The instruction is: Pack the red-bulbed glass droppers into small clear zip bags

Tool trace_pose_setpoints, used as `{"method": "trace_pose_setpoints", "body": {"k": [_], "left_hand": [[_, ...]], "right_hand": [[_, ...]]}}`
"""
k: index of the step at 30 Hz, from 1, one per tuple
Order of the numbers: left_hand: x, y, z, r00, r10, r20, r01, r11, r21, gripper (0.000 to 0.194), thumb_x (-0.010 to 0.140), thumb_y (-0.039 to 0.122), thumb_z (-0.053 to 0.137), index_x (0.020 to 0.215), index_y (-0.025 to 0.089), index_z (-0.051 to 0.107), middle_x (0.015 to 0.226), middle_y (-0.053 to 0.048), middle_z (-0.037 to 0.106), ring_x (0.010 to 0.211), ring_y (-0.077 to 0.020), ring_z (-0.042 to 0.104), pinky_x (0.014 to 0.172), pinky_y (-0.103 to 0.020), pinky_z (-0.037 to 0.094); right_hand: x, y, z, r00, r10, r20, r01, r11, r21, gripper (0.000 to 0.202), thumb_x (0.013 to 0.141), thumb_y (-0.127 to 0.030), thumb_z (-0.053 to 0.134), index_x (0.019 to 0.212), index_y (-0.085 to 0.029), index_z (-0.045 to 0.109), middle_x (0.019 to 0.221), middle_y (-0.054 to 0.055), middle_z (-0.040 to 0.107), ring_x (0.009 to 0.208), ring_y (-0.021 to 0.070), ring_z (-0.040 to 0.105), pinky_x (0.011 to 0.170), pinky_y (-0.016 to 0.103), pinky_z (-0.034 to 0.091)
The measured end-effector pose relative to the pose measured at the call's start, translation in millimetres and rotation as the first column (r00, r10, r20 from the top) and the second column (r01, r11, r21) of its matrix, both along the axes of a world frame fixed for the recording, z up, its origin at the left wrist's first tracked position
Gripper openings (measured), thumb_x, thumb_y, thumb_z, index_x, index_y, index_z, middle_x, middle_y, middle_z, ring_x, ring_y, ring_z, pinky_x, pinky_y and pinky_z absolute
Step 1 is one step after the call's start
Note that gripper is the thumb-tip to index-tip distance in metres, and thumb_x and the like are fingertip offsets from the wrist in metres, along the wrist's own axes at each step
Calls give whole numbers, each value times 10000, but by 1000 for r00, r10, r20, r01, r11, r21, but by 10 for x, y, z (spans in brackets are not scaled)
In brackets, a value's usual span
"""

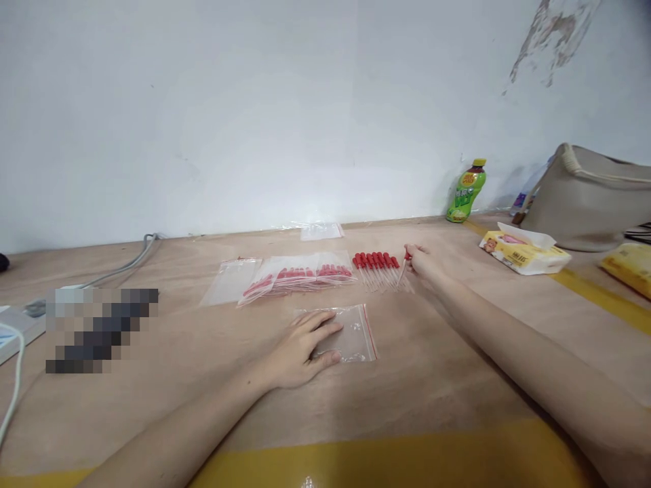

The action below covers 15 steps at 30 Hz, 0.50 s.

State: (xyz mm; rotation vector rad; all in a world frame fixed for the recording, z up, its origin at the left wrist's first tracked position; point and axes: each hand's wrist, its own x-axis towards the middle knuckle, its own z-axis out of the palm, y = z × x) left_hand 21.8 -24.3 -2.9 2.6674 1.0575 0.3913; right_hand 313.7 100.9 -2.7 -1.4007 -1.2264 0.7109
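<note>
My left hand (308, 346) lies with its fingers spread on a clear zip-lock bag (353, 335) with a red strip along its right edge. My right hand (423, 263) is closed around the red top of a glass dropper (402, 272), its thin clear tube slanting down. Just left of that hand, several more red-topped droppers (373, 261) lie side by side in a row. Farther left, a fanned stack of filled bags (295, 278) shows red tops through the plastic.
Another flat bag (322, 232) lies by the wall. At the right stand a green drink bottle (466, 192), a tissue pack (523, 251) and a grey bag (584, 196). On the left are a white power strip (20, 333), cables and a blurred dark object (104, 332).
</note>
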Motion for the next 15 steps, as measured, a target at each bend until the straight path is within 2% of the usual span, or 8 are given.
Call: {"method": "trace_pose_setpoints", "body": {"k": [4,7,12,15], "left_hand": [[33,-17,19,1000,26,-5,-26,1000,6,453,865,454,430,1272,255,416,1375,-77,351,1249,-257,330,1016,-458,281],[30,-12,22,999,31,-14,-31,999,8,450,866,452,428,1270,255,417,1372,-75,355,1249,-253,330,1016,-454,280],[32,-10,8,999,24,26,-24,1000,14,460,860,444,445,1275,252,410,1353,-72,381,1235,-255,347,1014,-444,286],[39,-13,2,999,25,33,-25,1000,14,479,858,442,448,1293,249,386,1350,-74,386,1231,-256,352,1013,-445,289]], "right_hand": [[-131,-483,-117,978,74,-192,-76,997,0,284,777,-429,430,863,-173,516,537,-37,432,395,76,383,362,202,315],[-234,-732,-225,950,92,-297,-82,996,47,353,740,-492,490,909,-182,509,564,-36,453,445,80,410,382,196,338],[-367,-801,-282,942,87,-323,-75,996,50,392,730,-527,511,906,-177,502,566,-31,498,465,79,442,436,206,379],[-398,-828,-270,927,158,-340,-156,987,33,408,703,-531,549,891,-173,496,611,-16,549,523,89,509,520,230,440]]}}
